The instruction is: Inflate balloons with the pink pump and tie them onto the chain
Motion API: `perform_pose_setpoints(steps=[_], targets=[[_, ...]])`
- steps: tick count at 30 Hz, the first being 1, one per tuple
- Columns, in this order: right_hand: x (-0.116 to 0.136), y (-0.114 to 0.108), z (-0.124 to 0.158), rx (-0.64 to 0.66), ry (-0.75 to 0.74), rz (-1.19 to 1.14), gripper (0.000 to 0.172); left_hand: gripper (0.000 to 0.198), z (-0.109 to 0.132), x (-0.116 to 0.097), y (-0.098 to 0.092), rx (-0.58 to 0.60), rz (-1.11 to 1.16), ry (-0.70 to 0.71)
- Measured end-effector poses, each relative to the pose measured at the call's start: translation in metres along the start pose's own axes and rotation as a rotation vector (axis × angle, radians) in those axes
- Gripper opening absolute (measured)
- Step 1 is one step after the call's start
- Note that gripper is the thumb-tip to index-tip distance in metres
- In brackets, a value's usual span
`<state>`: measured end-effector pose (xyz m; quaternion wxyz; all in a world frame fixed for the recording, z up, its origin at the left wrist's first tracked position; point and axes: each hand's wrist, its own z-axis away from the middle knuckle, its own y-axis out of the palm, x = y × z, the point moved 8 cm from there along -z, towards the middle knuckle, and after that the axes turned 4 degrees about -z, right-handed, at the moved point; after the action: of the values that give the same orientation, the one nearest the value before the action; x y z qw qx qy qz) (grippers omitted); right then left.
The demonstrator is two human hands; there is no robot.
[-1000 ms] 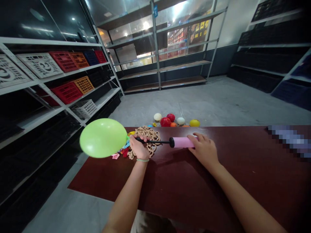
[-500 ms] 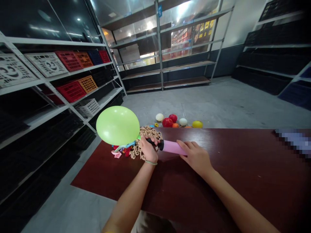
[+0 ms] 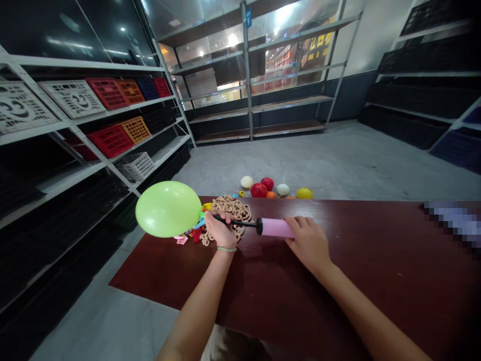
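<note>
A hand balloon pump (image 3: 277,227) with a pink barrel and black rod spans my two hands above the table. My left hand (image 3: 221,231) is closed round its black nozzle end, at the neck of an inflated light green balloon (image 3: 168,208). The balloon sticks out to the left of that hand. My right hand (image 3: 308,245) grips the far end of the pink barrel. Part of the black rod shows between the hands, so the pump is drawn out. Beneath and behind my left hand lie a heap of beige rope (image 3: 229,204) and several limp balloons (image 3: 182,239).
The dark red table (image 3: 285,291) extends to the right, with a blurred-out item (image 3: 454,218) at its right edge. Several inflated balloons (image 3: 258,190) rest on the floor beyond. Shelves with crates (image 3: 108,140) line the left; a metal rack (image 3: 248,75) stands behind.
My hands have moved apart, baring the pump's black rod. My left hand and the green balloon have shifted left and slightly down; my right hand has moved slightly right.
</note>
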<state>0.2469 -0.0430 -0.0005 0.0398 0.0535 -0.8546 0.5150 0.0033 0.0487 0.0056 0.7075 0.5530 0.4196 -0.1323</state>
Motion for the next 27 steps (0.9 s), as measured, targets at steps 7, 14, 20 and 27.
perform_pose_setpoints(steps=[7,14,20,27], targets=[[0.028,0.011,0.008,0.096,-0.161,-0.053,0.046,0.024,0.015,0.023,0.016,0.152,-0.058,-0.085],[-0.037,-0.003,-0.003,-0.034,-0.005,0.066,0.044,0.021,-0.005,0.006,0.006,0.065,-0.044,-0.028],[-0.012,0.007,-0.001,0.108,-0.021,0.005,0.042,0.022,-0.005,-0.004,-0.001,-0.004,0.003,-0.012],[0.036,0.011,0.010,0.162,-0.121,-0.086,0.057,0.023,0.033,0.016,0.022,0.199,-0.034,0.013]])
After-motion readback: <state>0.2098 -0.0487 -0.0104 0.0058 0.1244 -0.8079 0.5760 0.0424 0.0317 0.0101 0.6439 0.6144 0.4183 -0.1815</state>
